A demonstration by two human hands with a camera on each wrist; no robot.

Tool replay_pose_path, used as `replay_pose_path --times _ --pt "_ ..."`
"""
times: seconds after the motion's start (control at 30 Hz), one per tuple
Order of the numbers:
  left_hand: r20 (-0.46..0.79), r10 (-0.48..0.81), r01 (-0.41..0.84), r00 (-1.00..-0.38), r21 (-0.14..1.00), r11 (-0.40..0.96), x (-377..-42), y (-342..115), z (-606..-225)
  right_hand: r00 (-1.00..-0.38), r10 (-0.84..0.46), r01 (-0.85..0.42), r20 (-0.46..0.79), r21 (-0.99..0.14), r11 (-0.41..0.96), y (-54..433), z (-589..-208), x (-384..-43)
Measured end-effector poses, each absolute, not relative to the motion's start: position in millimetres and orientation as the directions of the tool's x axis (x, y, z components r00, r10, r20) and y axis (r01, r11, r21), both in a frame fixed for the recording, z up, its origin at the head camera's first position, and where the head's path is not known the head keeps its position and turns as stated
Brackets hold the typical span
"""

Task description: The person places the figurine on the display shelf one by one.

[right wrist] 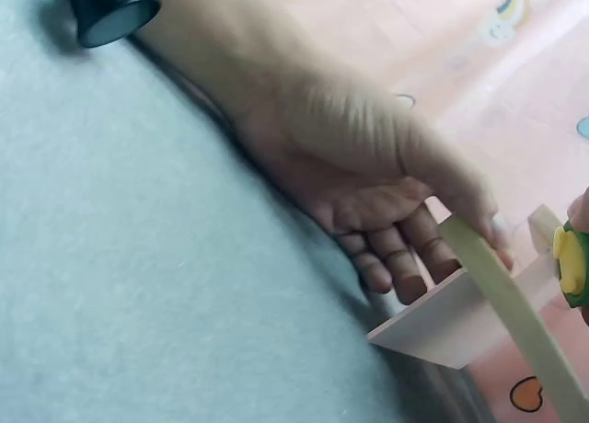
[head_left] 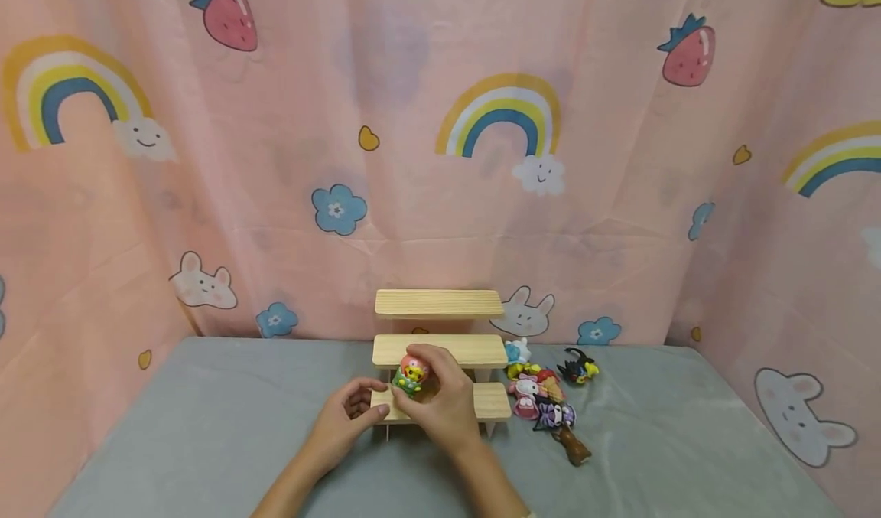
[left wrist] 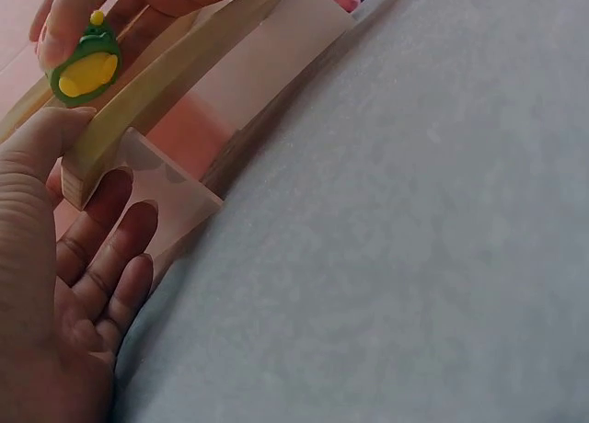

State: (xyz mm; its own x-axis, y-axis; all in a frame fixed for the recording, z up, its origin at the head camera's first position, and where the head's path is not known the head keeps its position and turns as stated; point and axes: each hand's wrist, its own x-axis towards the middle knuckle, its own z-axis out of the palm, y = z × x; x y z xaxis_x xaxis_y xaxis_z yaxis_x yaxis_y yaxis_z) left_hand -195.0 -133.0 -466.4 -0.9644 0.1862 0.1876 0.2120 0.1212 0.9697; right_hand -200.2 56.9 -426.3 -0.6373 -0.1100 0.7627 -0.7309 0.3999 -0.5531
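A small toy figurine (head_left: 411, 375) with a pink-red head, yellow face and green body is pinched in my right hand (head_left: 446, 403) over the left end of the lowest step. Its green and yellow underside shows in the left wrist view, close above the board. My left hand (head_left: 344, 420) grips the left end of that lowest step, thumb on top and fingers below beside the clear side panel (left wrist: 170, 179). The three-step wooden display stand (head_left: 439, 304) rests on the table; my right hand hides part of its lower two steps.
Right of the stand lies a cluster of several toy figurines (head_left: 526, 388), with a brown one (head_left: 573, 447) at its near end. A black and yellow figurine (head_left: 578, 366) lies apart farther right. Behind the grey-covered table (head_left: 275, 380) hangs a pink patterned curtain (head_left: 413, 235).
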Motion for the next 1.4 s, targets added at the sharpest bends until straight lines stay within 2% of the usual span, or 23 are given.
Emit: replay_pose_path --times 0.27,0.53,0.7,1.4 --pt "0.23 0.206 0.255 -0.951 0.961 0.105 -195.0 -134.3 -466.3 -0.555 -0.124 -0.757 0.822 -0.438 0.486 49.4 -434.6 -195.3" --pt "0.198 0.194 0.223 -0.961 0.968 0.115 -194.2 -133.7 -464.3 -0.455 -0.149 -0.783 0.878 -0.314 0.537 48.0 -442.1 -197.9" --pt "0.178 0.191 0.206 -0.965 0.969 0.137 -193.9 -133.3 -463.0 -0.434 -0.158 -0.771 0.887 -0.275 0.574 48.2 -444.2 -197.5" --pt "0.159 0.154 0.18 -0.975 0.974 0.137 -195.1 -131.1 -462.9 -0.43 -0.18 -0.777 0.885 -0.261 0.573 48.7 -441.2 -195.8"
